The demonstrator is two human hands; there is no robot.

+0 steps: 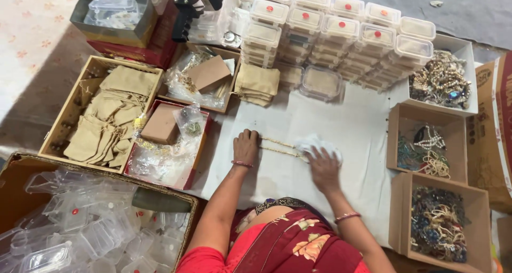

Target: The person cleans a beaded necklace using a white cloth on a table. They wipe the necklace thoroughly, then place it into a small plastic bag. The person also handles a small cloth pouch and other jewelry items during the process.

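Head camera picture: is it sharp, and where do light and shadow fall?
Head view: mostly sharp; the right hand on the white cloth looks slightly smeared; light is soft and even on the white sheet; shadow darkens the floor at left; edges bow slightly, wide-angle.

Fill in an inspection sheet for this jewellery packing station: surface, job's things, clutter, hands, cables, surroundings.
Surface: white cloth spread flat, mostly bare around the hands.
Job's things: beaded necklace stretched across the cloth; white wad of cloth or tissue at its right end.
Clutter: box of tan drawstring pouches; stacked lidded plastic containers; three open boxes of mixed jewellery; carton of empty clear containers.
Hands: left hand pressing the necklace's left end, fingers flat; right hand on the white wad.
Cables: nothing seen.
Surroundings: patterned floor covering on the left, grey floor beyond.
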